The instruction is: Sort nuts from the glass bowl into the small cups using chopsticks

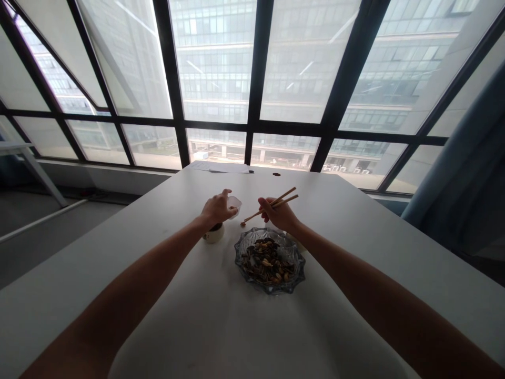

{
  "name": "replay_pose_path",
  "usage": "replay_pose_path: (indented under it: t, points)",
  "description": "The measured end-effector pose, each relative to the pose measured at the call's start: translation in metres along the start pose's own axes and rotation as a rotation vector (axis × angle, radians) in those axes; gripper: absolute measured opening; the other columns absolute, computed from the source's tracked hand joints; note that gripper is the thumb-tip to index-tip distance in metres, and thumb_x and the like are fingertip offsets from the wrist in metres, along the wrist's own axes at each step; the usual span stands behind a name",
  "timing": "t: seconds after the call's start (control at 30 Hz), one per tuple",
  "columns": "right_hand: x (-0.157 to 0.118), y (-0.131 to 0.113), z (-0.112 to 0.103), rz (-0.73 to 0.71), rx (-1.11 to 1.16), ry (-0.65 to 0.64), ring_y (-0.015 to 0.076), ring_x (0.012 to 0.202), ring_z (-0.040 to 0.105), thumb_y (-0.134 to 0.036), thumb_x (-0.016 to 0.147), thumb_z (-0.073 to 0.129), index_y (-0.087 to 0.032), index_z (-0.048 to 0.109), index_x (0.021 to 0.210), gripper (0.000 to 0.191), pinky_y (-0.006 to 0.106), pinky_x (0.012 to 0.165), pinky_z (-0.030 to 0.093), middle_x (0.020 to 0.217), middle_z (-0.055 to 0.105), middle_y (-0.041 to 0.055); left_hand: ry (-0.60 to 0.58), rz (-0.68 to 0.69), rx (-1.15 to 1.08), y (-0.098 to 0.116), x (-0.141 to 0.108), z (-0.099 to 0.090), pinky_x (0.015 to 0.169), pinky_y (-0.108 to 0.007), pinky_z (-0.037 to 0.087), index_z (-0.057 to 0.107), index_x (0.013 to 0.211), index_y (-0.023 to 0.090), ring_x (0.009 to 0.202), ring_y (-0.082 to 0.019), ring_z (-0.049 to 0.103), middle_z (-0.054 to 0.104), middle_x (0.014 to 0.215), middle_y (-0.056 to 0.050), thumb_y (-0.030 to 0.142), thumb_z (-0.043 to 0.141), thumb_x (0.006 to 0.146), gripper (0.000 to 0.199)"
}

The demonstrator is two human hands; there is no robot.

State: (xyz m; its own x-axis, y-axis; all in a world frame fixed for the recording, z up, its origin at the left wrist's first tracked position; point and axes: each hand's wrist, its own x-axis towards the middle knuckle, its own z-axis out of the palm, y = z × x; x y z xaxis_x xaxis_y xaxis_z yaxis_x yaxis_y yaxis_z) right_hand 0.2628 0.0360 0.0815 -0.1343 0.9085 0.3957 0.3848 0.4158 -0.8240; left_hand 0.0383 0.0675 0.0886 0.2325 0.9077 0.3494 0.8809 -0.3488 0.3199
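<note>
My right hand [274, 211] grips a pair of wooden chopsticks [284, 198]. Their tips point left and down, at a small brown piece, perhaps a nut [243, 224]; whether they pinch it I cannot tell. My left hand [218, 207] is closed on a small clear plastic cup [234, 203], tilted toward the chopsticks. Under my left wrist stands a small cream pot [213, 235] with dark contents, partly hidden. Nearer to me, a scalloped glass bowl [240, 267] holds sunflower seeds and nuts [268, 259]. A pale object behind the bowl is mostly covered by my right wrist.
The white table [189, 316] reaches to the windows. Papers [219, 167] lie at its far edge, near two dark round holes. A blue curtain [465, 152] hangs at the right. Another white table [16, 147] stands at the far left.
</note>
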Motion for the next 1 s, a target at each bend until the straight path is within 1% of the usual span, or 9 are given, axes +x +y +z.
replay_pose_path:
  t: [0.17, 0.33, 0.43, 0.53, 0.7, 0.73, 0.87, 0.9, 1.0]
  points:
    - [0.003, 0.005, 0.010, -0.045, -0.085, -0.078, 0.0128, 0.044, 0.057, -0.082, 0.082, 0.048, -0.018, 0.059, 0.071, 0.066, 0.022, 0.040, 0.044, 0.053, 0.060, 0.0029, -0.016, 0.004, 0.005, 0.002, -0.002, -0.002, 0.090, -0.040, 0.053, 0.045, 0.140, 0.016, 0.109, -0.032, 0.069, 0.071, 0.121, -0.016, 0.041, 0.070, 0.080, 0.070]
    - [-0.001, 0.002, 0.009, -0.077, -0.098, -0.065, 0.0112, 0.041, 0.055, -0.081, 0.083, 0.048, -0.017, 0.059, 0.071, 0.066, 0.020, 0.037, 0.041, 0.053, 0.060, 0.0019, -0.004, 0.009, 0.011, 0.004, -0.004, -0.004, 0.091, -0.041, 0.053, 0.046, 0.139, 0.016, 0.109, -0.033, 0.069, 0.071, 0.119, -0.016, 0.042, 0.070, 0.080, 0.069]
    - [-0.007, -0.003, 0.004, -0.090, -0.043, -0.024, 0.0106, 0.040, 0.054, -0.080, 0.083, 0.051, -0.017, 0.059, 0.068, 0.065, 0.020, 0.036, 0.041, 0.050, 0.059, 0.0006, 0.003, 0.029, 0.000, 0.003, -0.004, -0.001, 0.091, -0.044, 0.054, 0.047, 0.138, 0.014, 0.109, -0.035, 0.069, 0.072, 0.117, -0.017, 0.041, 0.070, 0.079, 0.069]
    - [-0.017, -0.014, -0.008, -0.103, 0.041, 0.049, 0.0103, 0.038, 0.054, -0.078, 0.083, 0.054, -0.017, 0.061, 0.066, 0.063, 0.020, 0.036, 0.041, 0.048, 0.059, 0.0005, 0.014, 0.068, -0.040, 0.000, -0.004, 0.004, 0.090, -0.046, 0.055, 0.047, 0.137, 0.015, 0.108, -0.035, 0.069, 0.072, 0.117, -0.018, 0.040, 0.073, 0.077, 0.070]
    - [-0.033, -0.031, -0.024, -0.144, 0.157, 0.326, 0.0106, 0.038, 0.054, -0.075, 0.087, 0.051, -0.018, 0.062, 0.069, 0.061, 0.022, 0.038, 0.043, 0.049, 0.060, 0.0008, 0.013, 0.294, -0.108, 0.002, -0.009, 0.008, 0.092, -0.045, 0.055, 0.045, 0.138, 0.018, 0.113, -0.033, 0.067, 0.069, 0.124, -0.017, 0.032, 0.077, 0.072, 0.074]
    - [-0.034, -0.032, -0.025, -0.155, 0.148, 0.336, 0.0110, 0.039, 0.055, -0.075, 0.087, 0.051, -0.018, 0.062, 0.069, 0.061, 0.022, 0.039, 0.044, 0.050, 0.061, 0.0011, 0.013, 0.329, -0.112, 0.003, -0.010, 0.008, 0.093, -0.045, 0.055, 0.045, 0.138, 0.018, 0.114, -0.033, 0.067, 0.069, 0.125, -0.017, 0.031, 0.077, 0.072, 0.074]
    - [-0.036, -0.029, -0.026, -0.182, 0.029, 0.192, 0.0121, 0.047, 0.059, -0.072, 0.085, 0.057, -0.018, 0.063, 0.069, 0.057, 0.023, 0.045, 0.048, 0.056, 0.064, 0.0020, 0.006, 0.384, -0.124, 0.013, -0.012, 0.007, 0.095, -0.047, 0.054, 0.044, 0.139, 0.018, 0.113, -0.033, 0.067, 0.068, 0.126, -0.017, 0.034, 0.076, 0.075, 0.073]
    - [-0.037, -0.029, -0.027, -0.184, 0.015, 0.184, 0.0118, 0.048, 0.058, -0.071, 0.085, 0.058, -0.018, 0.063, 0.069, 0.056, 0.023, 0.046, 0.047, 0.057, 0.064, 0.0021, 0.000, 0.386, -0.123, 0.015, -0.011, 0.007, 0.095, -0.047, 0.053, 0.044, 0.139, 0.018, 0.114, -0.033, 0.067, 0.069, 0.126, -0.016, 0.035, 0.075, 0.076, 0.072]
    - [-0.049, -0.032, -0.033, -0.176, 0.052, 0.281, 0.0107, 0.045, 0.055, -0.072, 0.087, 0.056, -0.017, 0.065, 0.071, 0.057, 0.022, 0.043, 0.044, 0.056, 0.064, 0.0021, -0.036, 0.366, -0.103, 0.020, -0.009, 0.010, 0.094, -0.045, 0.054, 0.045, 0.138, 0.017, 0.115, -0.034, 0.067, 0.069, 0.125, -0.017, 0.036, 0.074, 0.077, 0.070]
